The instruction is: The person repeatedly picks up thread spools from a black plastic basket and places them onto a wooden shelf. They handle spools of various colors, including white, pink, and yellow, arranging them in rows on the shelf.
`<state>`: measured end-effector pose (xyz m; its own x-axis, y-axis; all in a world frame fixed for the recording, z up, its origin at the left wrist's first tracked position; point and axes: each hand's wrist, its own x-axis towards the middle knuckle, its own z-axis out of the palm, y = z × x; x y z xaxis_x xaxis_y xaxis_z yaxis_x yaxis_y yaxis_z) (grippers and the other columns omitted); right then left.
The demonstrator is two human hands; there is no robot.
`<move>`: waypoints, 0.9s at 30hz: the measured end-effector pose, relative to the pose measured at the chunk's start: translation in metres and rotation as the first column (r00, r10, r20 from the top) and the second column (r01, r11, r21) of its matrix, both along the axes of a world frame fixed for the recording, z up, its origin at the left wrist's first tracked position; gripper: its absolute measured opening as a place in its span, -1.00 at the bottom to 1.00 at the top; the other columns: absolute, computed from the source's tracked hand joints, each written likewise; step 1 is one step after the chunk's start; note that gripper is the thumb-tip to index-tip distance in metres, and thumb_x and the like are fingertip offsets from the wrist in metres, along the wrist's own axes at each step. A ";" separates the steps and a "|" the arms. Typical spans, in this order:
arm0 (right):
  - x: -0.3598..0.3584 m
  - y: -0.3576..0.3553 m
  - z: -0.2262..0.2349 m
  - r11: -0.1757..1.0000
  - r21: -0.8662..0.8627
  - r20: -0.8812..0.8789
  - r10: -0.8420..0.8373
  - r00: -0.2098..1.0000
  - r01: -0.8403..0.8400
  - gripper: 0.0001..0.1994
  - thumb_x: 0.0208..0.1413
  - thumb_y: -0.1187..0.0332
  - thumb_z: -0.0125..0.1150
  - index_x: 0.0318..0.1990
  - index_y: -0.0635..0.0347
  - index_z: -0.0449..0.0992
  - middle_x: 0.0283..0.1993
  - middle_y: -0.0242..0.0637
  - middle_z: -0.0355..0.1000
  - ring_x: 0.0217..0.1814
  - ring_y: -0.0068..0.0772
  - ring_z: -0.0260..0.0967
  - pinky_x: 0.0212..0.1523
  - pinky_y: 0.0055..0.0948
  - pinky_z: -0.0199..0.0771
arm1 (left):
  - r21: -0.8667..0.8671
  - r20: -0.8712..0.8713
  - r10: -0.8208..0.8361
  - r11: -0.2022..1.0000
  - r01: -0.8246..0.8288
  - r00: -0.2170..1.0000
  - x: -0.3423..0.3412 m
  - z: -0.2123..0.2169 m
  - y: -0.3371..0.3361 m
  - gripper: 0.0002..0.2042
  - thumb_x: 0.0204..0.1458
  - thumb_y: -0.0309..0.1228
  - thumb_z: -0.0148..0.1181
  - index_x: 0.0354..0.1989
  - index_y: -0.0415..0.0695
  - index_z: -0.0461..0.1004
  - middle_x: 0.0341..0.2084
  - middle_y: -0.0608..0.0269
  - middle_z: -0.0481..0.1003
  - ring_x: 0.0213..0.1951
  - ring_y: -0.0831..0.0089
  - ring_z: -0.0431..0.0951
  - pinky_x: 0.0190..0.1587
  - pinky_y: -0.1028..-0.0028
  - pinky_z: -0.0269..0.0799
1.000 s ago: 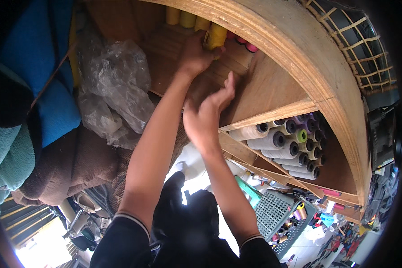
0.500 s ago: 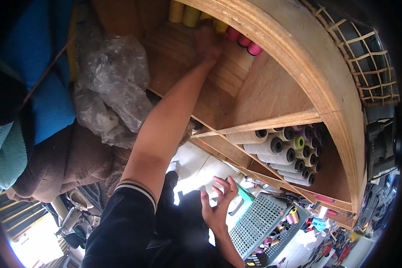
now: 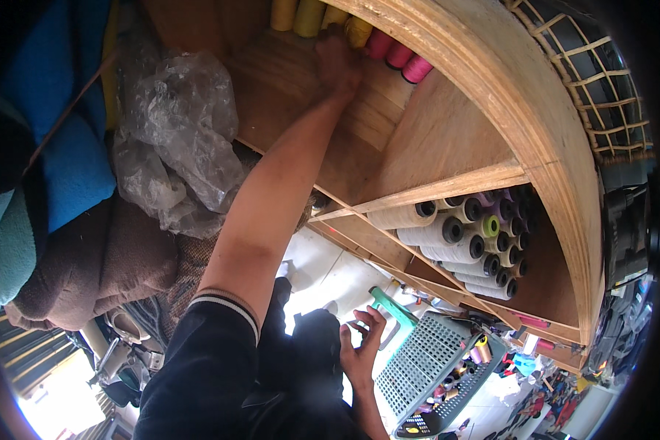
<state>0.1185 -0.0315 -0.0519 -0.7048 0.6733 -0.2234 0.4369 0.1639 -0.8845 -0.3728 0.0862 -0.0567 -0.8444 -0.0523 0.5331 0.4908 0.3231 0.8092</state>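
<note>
My left arm reaches up into a wooden shelf compartment (image 3: 359,121). At its back, my left hand (image 3: 337,64) has its fingers closed against a yellow thread spool (image 3: 358,32); the far side of the grip is hidden. More yellow spools (image 3: 309,18) stand to the left of that hand, and pink thread spools (image 3: 399,55) stand to its right. Low in the picture, my right hand (image 3: 361,353) hangs in the air with nothing in it, fingers loosely bent and apart. It is nearest to a grey-green plastic basket (image 3: 422,359).
Grey, cream and purple thread cones (image 3: 447,233) lie stacked in the neighbouring compartment. A crumpled clear plastic bag (image 3: 187,110) hangs left of my arm, above brown cloth (image 3: 103,257). A curved wooden edge (image 3: 491,95) frames the shelf. Small spools lie in the basket.
My left hand stays by the yellow spool, which shows more plainly now. My right hand has dropped slightly and its fingers have curled in a little. The view has shifted slightly.
</note>
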 end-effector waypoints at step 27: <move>-0.006 0.006 -0.006 0.991 0.044 0.008 0.126 0.992 -0.126 -0.60 0.02 0.53 0.23 0.04 0.25 0.31 -0.04 -0.17 0.35 0.01 -0.35 0.36 -0.04 -0.41 0.40 | -0.072 -0.132 0.046 0.996 -0.056 0.990 0.003 -0.004 -0.008 -0.66 -0.18 -0.40 0.40 -0.26 -0.28 0.45 -0.21 -0.17 0.50 -0.13 -0.06 0.53 -0.12 0.14 0.49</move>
<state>0.1130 -0.0257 -0.0581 -0.7837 0.5885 -0.1990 0.4147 0.2570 -0.8729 -0.3702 0.0779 -0.0606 -0.7646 -0.0489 0.6426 0.5719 0.4083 0.7115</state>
